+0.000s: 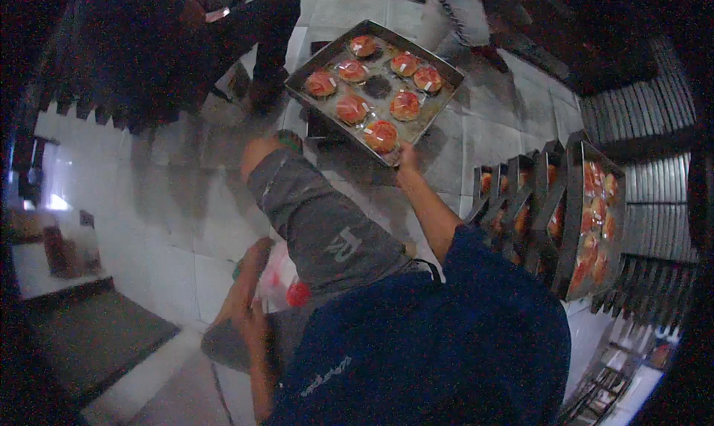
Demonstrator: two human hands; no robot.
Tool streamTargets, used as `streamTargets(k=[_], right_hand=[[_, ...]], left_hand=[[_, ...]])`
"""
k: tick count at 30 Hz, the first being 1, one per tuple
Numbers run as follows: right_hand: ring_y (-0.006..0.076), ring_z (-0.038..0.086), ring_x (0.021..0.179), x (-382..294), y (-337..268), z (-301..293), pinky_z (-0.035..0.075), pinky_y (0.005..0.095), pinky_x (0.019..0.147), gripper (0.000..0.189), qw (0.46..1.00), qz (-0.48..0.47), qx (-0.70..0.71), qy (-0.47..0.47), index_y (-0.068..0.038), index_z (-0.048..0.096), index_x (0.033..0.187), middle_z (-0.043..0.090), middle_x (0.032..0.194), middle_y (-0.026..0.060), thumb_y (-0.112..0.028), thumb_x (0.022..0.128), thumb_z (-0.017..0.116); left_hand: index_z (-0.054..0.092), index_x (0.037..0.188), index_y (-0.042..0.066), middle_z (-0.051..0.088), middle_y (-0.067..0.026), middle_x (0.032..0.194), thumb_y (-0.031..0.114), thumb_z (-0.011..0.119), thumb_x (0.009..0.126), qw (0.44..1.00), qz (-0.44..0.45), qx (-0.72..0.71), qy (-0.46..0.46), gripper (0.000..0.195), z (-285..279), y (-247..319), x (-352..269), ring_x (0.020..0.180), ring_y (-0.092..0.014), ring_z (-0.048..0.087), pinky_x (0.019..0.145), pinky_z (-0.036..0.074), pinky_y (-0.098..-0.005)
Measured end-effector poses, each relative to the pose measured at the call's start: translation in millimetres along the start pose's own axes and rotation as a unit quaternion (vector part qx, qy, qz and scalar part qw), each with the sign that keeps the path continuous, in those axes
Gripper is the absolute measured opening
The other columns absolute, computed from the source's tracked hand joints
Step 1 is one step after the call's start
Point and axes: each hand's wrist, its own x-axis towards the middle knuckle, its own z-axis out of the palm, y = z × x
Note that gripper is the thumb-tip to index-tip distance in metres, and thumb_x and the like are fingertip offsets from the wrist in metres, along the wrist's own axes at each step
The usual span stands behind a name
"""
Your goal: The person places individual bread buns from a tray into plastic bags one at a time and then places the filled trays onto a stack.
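Note:
My right hand (408, 158) grips the near corner of a square metal baking tray (440, 109). Several round buns in clear wrapping, with reddish tops and small white labels, lie in the tray; one bun (381, 136) is close to my fingers. At the lower left, my left hand (251, 286) is beside my leg in grey shorts, at a clear bag (279, 270) with pink and red contents. The hand is blurred, so its hold on the bag cannot be told.
At the right, several trays of wrapped buns (594, 230) form a stack. A person in dark clothing (145, 52) is at the upper left. A dark mat (100, 336) lies on the tiled floor (167, 258) at the lower left. Corrugated metal (658, 180) stands at the far right.

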Motion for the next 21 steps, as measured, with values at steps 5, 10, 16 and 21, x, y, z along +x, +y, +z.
streamTargets(k=[5, 10, 16, 21], right_hand=[[0.0236, 0.063, 0.087, -194, -66, 67, 0.053, 0.0404, 0.083, 0.019, 0.982, -0.121, -0.044, 0.137, -0.012, 0.057, 0.084, 0.059, 0.088, 0.0042, -0.027, 0.077, 0.065], [0.0233, 0.06, 0.089, -318, -134, 72, 0.051, 0.0431, 0.084, 0.018, 0.964, -0.231, 0.033, 0.13, -0.013, 0.057, 0.084, 0.059, 0.092, 0.003, -0.024, 0.073, 0.065], [0.0268, 0.06, 0.099, -440, -179, 15, 0.05, 0.0469, 0.091, 0.027, 0.848, -0.485, 0.007, 0.212, -0.012, 0.061, 0.097, 0.062, 0.104, 0.0063, -0.024, 0.072, 0.065], [0.0284, 0.059, 0.11, -491, -207, 26, 0.049, 0.0494, 0.098, 0.038, 0.849, -0.466, 0.174, 0.177, -0.011, 0.06, 0.11, 0.063, 0.113, 0.0088, -0.024, 0.074, 0.064]], left_hand=[[0.068, 0.118, -0.006, 0.072, -0.0224, 0.108, 0.037, 0.062, 0.093, 0.987, -0.037, 0.153, 0.03, 0.049, -42, -72, 18, 0.102, -0.034, 0.068, 0.093, 0.05, -0.0435], [0.069, 0.117, 0.0, 0.073, -0.0197, 0.1, 0.049, 0.062, 0.092, 0.943, -0.014, 0.313, -0.116, 0.055, -56, -208, 67, 0.089, -0.031, 0.07, 0.08, 0.054, -0.0421], [0.066, 0.127, 0.021, 0.073, -0.0047, 0.092, 0.041, 0.067, 0.091, 0.932, 0.052, 0.263, -0.245, 0.04, -19, -279, 118, 0.077, -0.019, 0.068, 0.072, 0.054, -0.037], [0.067, 0.125, 0.02, 0.073, -0.0055, 0.091, 0.041, 0.066, 0.092, 0.955, 0.05, 0.134, -0.261, 0.039, 27, -204, 136, 0.077, -0.02, 0.067, 0.072, 0.054, -0.0375]])
